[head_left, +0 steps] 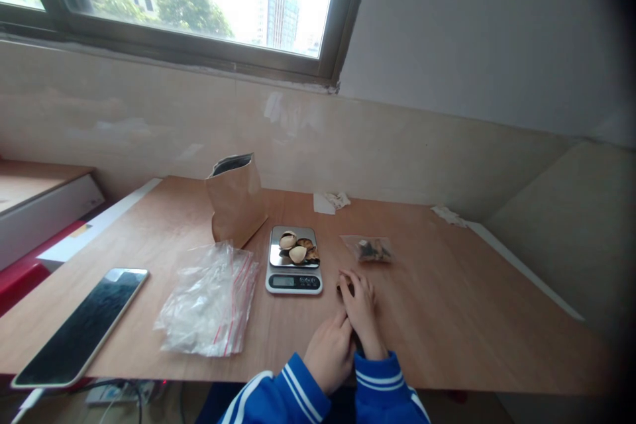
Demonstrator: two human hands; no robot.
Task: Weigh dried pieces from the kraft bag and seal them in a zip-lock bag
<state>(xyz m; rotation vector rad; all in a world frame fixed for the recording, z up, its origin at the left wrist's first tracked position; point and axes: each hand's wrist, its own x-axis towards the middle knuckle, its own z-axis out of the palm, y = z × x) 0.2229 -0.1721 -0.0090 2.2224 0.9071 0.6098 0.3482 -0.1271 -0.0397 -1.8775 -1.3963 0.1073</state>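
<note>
My right hand [362, 308] is curled over a dark brown dried piece [340, 287], whose edge shows beside the fingertips just above the table. My left hand [332, 348] lies against the right one near the table's front edge. Its fingers are bent together, and whatever is under them is hidden. Ahead and to the left stands a white kitchen scale [294, 283]. On its metal plate rest several dried pieces [298, 254], some pale and shell-shaped, others brown. Beyond my right hand lies a small clear zip bag [373, 250] with dark pieces inside.
An upright kraft paper pouch [237, 202], open at the top, stands behind the scale. Empty clear zip bags [211, 301] are piled left of it. A phone [82, 328] with a charging cable lies at the far left of the wooden table [477, 305]. Crumpled white paper [338, 200] sits by the wall.
</note>
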